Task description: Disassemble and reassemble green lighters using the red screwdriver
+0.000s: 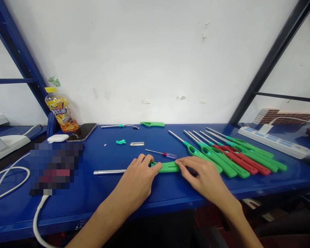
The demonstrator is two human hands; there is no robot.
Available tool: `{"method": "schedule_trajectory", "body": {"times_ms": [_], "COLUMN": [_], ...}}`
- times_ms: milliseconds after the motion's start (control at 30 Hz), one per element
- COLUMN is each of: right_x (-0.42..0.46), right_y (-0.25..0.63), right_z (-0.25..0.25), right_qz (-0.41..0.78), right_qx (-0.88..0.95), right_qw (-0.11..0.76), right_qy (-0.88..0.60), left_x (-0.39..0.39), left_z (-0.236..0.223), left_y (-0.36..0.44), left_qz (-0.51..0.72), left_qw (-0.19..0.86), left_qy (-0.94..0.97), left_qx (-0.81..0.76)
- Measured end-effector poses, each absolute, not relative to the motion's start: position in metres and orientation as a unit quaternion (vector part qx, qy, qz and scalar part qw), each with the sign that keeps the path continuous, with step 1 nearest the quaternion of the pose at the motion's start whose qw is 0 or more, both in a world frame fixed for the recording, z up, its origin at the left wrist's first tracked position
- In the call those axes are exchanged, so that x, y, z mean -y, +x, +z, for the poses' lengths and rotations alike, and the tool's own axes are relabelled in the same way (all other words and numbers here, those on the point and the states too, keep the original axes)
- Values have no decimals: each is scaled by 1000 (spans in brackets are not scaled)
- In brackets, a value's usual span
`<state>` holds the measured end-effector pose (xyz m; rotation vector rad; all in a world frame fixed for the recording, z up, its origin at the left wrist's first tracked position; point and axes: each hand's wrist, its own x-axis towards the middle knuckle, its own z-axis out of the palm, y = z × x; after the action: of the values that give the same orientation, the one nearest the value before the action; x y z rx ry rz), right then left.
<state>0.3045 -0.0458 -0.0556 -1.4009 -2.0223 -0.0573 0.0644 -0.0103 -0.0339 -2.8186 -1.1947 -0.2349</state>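
Observation:
A green long-necked gas lighter (169, 167) lies across the front of the desk, its metal tube pointing left. My left hand (141, 172) is closed around its trigger section, where the fingers cover most of the opening. At the handle's right end, the fingertips of my right hand (204, 172) pinch the green plastic. Just behind it rests a small screwdriver (169, 155) with a clear purple-red handle. Farther back lie a clear fuel tank (137, 144), a green trigger piece (121, 142), a metal tube with wires (111, 126) and a green handle shell (155, 124).
Several green and red lighters (232, 156) lie in a row on the right, before a white power strip (274, 141). To the left are a drink bottle (62, 112), a phone (82, 132), a white case (58, 138) and a blurred-out device with a cable (38, 213).

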Motion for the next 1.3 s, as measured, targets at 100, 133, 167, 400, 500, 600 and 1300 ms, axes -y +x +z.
{"method": "schedule_trajectory", "body": {"times_ms": [100,133,167,400,500,600,1300], "right_x": [46,46,46,45,46,47,48], "right_y": [304,304,304,305,305,305,304], "right_z": [-55,-55,-55,-54,-54,-54,-51], "right_qz": [-22,-22,-21,-13,-12,-10,-8], "right_qx": [776,776,776,778,777,776,780], "right_qw": [331,331,330,334,335,336,336], "right_qy": [-537,-537,-538,-533,-533,-533,-527], "left_x": [11,11,11,9,9,9,9], "left_z": [-35,-35,-36,-37,-36,-36,-36], "left_y": [63,63,63,64,64,64,64], "left_qz": [-80,-84,-87,-93,-86,-89,-89], "left_qw": [33,33,34,35,34,34,42], "left_qy": [-917,-916,-916,-917,-917,-916,-918], "left_qx": [390,391,390,387,388,389,384]}}
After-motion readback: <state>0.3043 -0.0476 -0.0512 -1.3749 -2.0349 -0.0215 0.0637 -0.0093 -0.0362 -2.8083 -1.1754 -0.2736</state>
